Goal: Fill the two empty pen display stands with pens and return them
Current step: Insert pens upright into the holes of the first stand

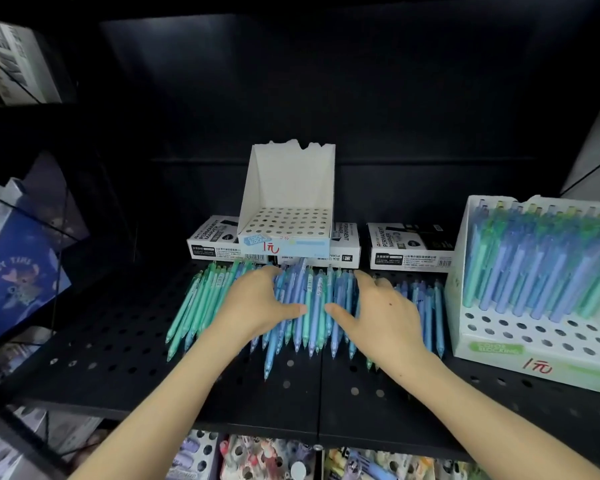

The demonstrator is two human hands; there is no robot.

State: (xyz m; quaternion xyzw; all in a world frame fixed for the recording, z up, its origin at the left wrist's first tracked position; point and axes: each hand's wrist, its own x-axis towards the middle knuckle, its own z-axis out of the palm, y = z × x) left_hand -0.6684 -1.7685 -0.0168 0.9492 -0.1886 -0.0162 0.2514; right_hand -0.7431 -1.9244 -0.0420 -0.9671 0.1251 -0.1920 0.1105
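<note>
Head view: left hand [257, 303] and right hand [387, 308] rest released fingers [368, 280] on loose pens [203, 301].

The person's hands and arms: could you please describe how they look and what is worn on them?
The left hand and right hand are bare: no gloves, rings, watch or bracelet show. The left forearm and right forearm are uncovered to the frame's lower edge, no sleeve in view.

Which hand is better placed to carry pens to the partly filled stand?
Right. The right hand rests on the loose pens nearer the partly filled stand at the right; the left hand lies farther away, toward the pens' left side.
</note>
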